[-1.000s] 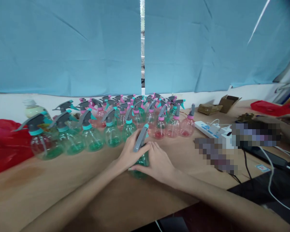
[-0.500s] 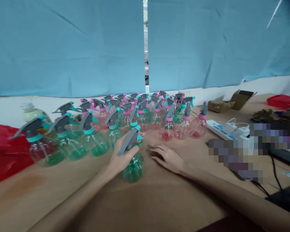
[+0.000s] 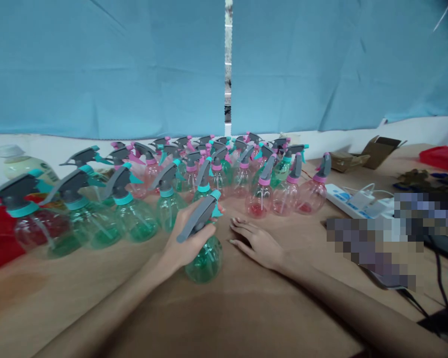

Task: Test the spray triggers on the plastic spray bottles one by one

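A second ago both hands were wrapped around the green spray bottle [image 3: 205, 261]; now only the left grip [image 3: 182, 246] has it, clamped around the neck just below the grey sprayer head [image 3: 198, 219]. The right grip [image 3: 259, 243] has come away and lies low over the surface [image 3: 227, 313], thumb and fingertips apart, nothing seen in it, just to the right of the bottle. The two-handed hold thus looks finished, with the left side alone steadying the bottle; whether its base fully rests on the surface I cannot tell. Beyond and to the left of the left grip stand teal-collared bottles [image 3: 138, 223]; beyond the right grip, pink-collared bottles [image 3: 259, 203], with a power strip [image 3: 338, 195] farther right.
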The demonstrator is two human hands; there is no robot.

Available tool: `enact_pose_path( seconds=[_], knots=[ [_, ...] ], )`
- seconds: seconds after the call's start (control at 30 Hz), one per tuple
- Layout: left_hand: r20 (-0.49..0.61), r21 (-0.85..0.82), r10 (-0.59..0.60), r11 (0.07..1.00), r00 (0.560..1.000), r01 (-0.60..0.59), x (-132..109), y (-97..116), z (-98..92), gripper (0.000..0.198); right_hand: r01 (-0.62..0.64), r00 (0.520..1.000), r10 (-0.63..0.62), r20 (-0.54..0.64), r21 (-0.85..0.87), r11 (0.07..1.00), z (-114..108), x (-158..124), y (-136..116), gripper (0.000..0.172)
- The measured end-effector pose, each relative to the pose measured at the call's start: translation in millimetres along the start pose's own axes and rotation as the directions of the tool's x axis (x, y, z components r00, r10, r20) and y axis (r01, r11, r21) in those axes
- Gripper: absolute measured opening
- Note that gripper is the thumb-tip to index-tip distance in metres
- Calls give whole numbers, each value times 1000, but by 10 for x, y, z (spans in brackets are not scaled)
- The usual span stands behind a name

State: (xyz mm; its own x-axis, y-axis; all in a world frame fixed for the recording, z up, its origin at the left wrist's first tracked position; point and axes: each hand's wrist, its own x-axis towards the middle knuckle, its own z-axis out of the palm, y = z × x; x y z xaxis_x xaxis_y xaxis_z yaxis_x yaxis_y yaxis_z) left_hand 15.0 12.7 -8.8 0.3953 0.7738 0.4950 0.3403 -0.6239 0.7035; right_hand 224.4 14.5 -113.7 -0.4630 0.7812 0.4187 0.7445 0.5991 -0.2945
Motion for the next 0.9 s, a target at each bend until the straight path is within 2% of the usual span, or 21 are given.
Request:
enact_pose_path(
  seconds=[0.1,0.33,0.53,0.63,0.77,0.9],
  knots=[
    [-8,23,20,1000,1000,-19,3,-9,1,27,2,1000,-2,-5,4,1000,7,-3,4,47],
    [8,-5,-15,1000,1000,15,-14,-19,4,10,-1,1000,1,3,-8,1000,1,-3,2,47],
    [-20,31,2,1000,1000,-2,-6,18,-3,28,1,1000,-1,-4,0,1000,-8,-6,2,46],
    [-8,22,-27,999,1000,27,-4,38,1,36,2,1000,-2,-10,19,1000,-13,-8,5,45],
    [17,-38,-89,995,996,89,-19,27,17,37,-6,1000,6,-5,43,999,-13,-10,19,46],
    [26,-42,-102,994,994,103,-36,10,25,35,-19,1000,18,16,60,998,-15,-15,29,47]
  ],
)
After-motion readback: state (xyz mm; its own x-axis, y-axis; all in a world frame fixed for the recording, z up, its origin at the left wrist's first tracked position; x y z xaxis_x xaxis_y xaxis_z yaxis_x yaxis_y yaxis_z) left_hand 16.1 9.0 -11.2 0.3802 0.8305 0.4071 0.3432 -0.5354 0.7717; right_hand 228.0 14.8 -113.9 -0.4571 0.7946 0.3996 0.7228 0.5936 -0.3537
